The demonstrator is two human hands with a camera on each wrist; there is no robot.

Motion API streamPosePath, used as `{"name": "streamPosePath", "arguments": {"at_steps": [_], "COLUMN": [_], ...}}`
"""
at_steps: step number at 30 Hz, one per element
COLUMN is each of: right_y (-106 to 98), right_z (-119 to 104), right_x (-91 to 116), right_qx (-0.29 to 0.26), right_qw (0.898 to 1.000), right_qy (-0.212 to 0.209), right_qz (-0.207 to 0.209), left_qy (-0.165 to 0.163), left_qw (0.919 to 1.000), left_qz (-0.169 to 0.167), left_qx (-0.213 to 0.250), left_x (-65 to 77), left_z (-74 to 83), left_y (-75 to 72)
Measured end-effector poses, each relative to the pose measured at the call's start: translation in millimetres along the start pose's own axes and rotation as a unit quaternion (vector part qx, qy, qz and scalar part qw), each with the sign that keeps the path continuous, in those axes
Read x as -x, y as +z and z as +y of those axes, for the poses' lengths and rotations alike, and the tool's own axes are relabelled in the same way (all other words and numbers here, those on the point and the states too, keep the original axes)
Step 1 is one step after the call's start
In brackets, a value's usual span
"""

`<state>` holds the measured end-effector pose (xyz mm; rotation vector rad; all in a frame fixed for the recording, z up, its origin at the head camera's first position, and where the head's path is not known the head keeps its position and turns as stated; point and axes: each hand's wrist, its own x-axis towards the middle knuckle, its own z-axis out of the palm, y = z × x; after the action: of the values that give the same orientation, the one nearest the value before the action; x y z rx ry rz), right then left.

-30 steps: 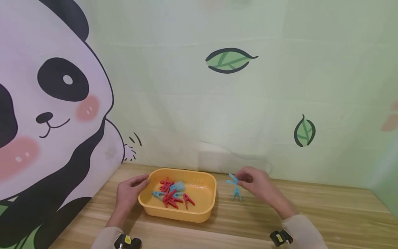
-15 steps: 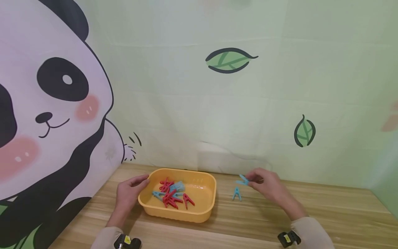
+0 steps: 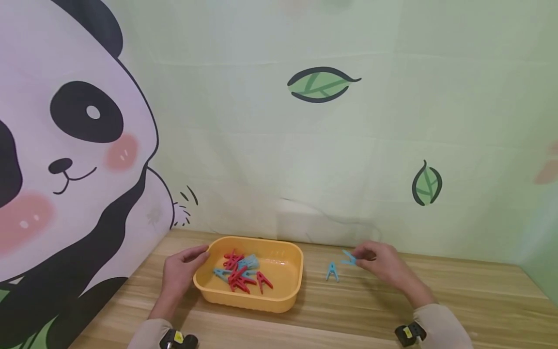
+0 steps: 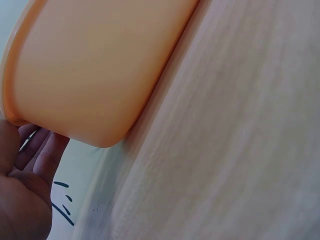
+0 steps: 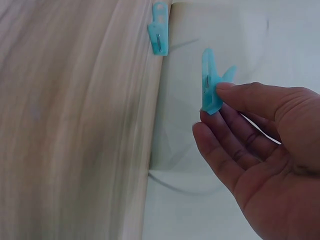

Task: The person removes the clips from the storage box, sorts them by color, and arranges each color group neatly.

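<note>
A yellow plastic basket (image 3: 248, 303) stands on the wooden table, holding red clothespins (image 3: 263, 281) and blue clothespins (image 3: 222, 274) in a pile toward its left. My left hand (image 3: 179, 269) touches the basket's left end; the left wrist view has its thumb and fingers against the outer wall (image 4: 90, 85) near the rim. Right of the basket, my right hand (image 3: 379, 259) pinches a blue clothespin (image 5: 210, 87) between thumb and fingers, just above the table. Another blue clothespin (image 3: 332, 272) stands on the table with its legs spread, apart from the hand.
The wooden table (image 3: 375, 310) meets a pale green cloth backdrop (image 3: 348, 160) printed with leaves along its back edge. A large printed panda (image 3: 87, 160) covers the left side. Each wrist wears a small black camera, such as the one on the right (image 3: 410, 333).
My right hand has moved right and slightly down with the pinched blue clothespin, away from the standing one. The left hand and basket have stayed in place.
</note>
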<state>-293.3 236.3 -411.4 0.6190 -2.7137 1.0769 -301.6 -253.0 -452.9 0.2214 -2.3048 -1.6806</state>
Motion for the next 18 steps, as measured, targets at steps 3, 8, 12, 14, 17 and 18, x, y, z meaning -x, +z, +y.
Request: {"name": "streamPosePath", "arguments": {"at_steps": [3, 8, 12, 14, 17, 18], "right_y": [-1, 0, 2, 2, 2, 2], "right_z": [5, 10, 16, 19, 22, 23], "right_x": [1, 1, 3, 4, 5, 5], "right_qx": [0.004, 0.012, 0.01, 0.006, 0.004, 0.001], "right_qw": [1.0, 0.999, 0.999, 0.999, 0.999, 0.999], "right_qy": [0.005, 0.024, 0.025, 0.018, 0.016, 0.017], "right_qz": [-0.008, -0.026, -0.033, -0.035, -0.042, -0.045], "left_qy": [0.0, -0.001, 0.001, 0.002, 0.007, 0.007], "left_qw": [1.0, 0.9999, 0.9999, 0.9999, 0.9999, 0.9999], "left_qz": [0.0, -0.002, -0.001, -0.001, -0.001, -0.001], "left_qx": [-0.003, -0.01, -0.014, -0.014, -0.015, -0.015], "left_x": [0.1, 0.5, 0.6, -0.2, -0.4, -0.3], "left_z": [-0.8, -1.0, -0.8, -1.0, -0.5, -0.1], "left_y": [-0.2, -1.1, -0.6, -0.3, 0.0, 0.1]}}
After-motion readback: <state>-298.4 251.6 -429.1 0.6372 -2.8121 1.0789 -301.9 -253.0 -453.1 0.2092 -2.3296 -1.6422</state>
